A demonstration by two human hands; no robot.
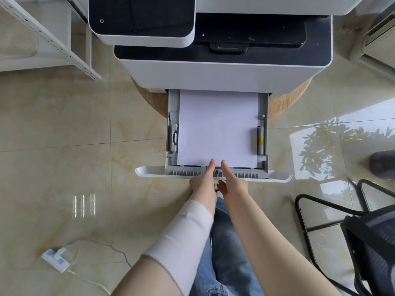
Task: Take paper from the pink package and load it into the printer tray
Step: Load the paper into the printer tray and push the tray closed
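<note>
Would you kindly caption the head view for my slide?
Both hands, left and right, grip the open printer tray loaded with paper.

floor point(64, 124): glossy beige tile | on it: power strip point(55, 258), chair point(352, 231), round wooden stand point(149, 99)

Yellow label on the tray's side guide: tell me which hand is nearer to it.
Right. The right hand grips the tray front just right of centre, on the same side as the yellow label. The left hand sits beside it, further from the label.
</note>
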